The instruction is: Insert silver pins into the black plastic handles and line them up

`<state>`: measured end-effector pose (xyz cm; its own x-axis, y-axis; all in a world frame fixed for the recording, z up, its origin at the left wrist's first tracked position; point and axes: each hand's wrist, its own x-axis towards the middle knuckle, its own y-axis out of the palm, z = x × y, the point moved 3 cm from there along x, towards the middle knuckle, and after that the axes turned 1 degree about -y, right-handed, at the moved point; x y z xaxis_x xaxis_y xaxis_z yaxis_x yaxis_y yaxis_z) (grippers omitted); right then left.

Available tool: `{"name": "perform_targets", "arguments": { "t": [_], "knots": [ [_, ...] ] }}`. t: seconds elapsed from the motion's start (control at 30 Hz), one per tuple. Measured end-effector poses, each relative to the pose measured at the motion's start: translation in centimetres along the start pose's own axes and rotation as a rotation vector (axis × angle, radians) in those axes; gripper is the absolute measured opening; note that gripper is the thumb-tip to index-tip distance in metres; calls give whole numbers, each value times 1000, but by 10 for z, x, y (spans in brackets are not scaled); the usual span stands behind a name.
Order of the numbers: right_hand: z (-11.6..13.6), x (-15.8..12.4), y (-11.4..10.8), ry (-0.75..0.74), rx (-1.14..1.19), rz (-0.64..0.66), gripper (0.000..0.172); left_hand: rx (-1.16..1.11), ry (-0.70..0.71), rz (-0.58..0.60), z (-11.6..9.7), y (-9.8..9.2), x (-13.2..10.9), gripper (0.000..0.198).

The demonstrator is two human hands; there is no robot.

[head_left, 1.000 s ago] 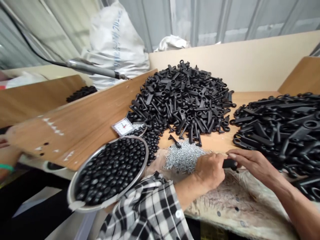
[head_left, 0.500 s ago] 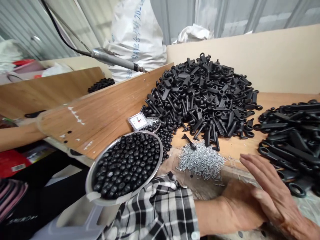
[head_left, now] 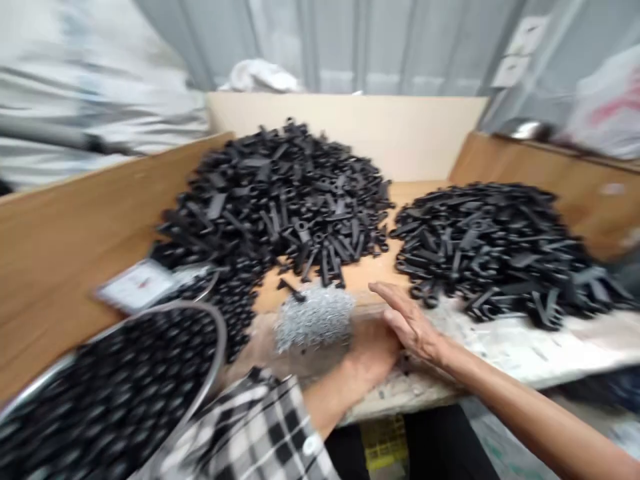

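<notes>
The picture is smeared by head motion. My right hand (head_left: 410,323) lies with fingers stretched flat, partly over my left hand (head_left: 370,352), whose fingers are hidden under it. Both rest on the worn front edge of the bench (head_left: 500,347). Just left of them lies a heap of small silver pins (head_left: 313,317). Behind the pins rises a big pile of black plastic lever parts (head_left: 285,193). A second pile of longer black parts (head_left: 495,247) spreads to the right. Nothing shows in my right hand.
A metal bowl (head_left: 220,333) full of black beads sits at the lower left, with a small white clock (head_left: 135,287) behind it. Wooden boards (head_left: 75,247) wall the bench on the left, back and right. White sacks stand behind.
A second ago both hands pinched a small black part. Now the right hand lies flat over the left, no part shows, and my view has swung to the right.
</notes>
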<state>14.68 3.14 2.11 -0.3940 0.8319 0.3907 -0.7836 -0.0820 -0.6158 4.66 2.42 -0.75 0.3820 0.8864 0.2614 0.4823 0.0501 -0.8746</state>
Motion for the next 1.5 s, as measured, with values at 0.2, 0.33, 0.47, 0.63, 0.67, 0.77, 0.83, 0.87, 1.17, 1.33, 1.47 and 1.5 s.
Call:
{"name": "perform_targets", "arguments": {
  "t": [0.2,0.33,0.47,0.63,0.67,0.77,0.83,0.87,1.17,1.33,1.47,1.5],
  "knots": [
    [-5,-29,-36,366,404,-426,36,-634,-129,-75,6,-25,9,26],
    [11,-46,-9,352,577,-56,36,-961,-174,-8,10,-24,1,48],
    [5,-50,8,458,772,81,45,-955,-190,181,18,-7,1,59],
    [-15,-64,-47,460,635,-127,30,-880,-32,262,24,3,2,73],
    [-22,-69,-71,445,541,-223,28,-856,-5,231,24,2,2,74],
    [-49,-87,-163,474,176,-556,26,-779,19,155,25,-2,5,71],
    [-70,-102,-227,524,-146,-741,30,-707,-5,149,25,-4,6,68],
    [-81,-110,-257,581,-281,-796,31,-663,-25,159,25,-4,7,67],
    [-160,-168,-375,1183,-907,-697,33,-457,-95,93,19,-12,12,54],
    [-179,-168,-372,1205,-826,-640,36,-429,-111,83,22,-14,13,54],
    [-184,-176,-373,1196,-808,-680,46,-444,-118,72,27,-17,14,56],
    [-185,-180,-373,1198,-798,-690,47,-444,-117,67,28,-17,14,57]
  ]
}}
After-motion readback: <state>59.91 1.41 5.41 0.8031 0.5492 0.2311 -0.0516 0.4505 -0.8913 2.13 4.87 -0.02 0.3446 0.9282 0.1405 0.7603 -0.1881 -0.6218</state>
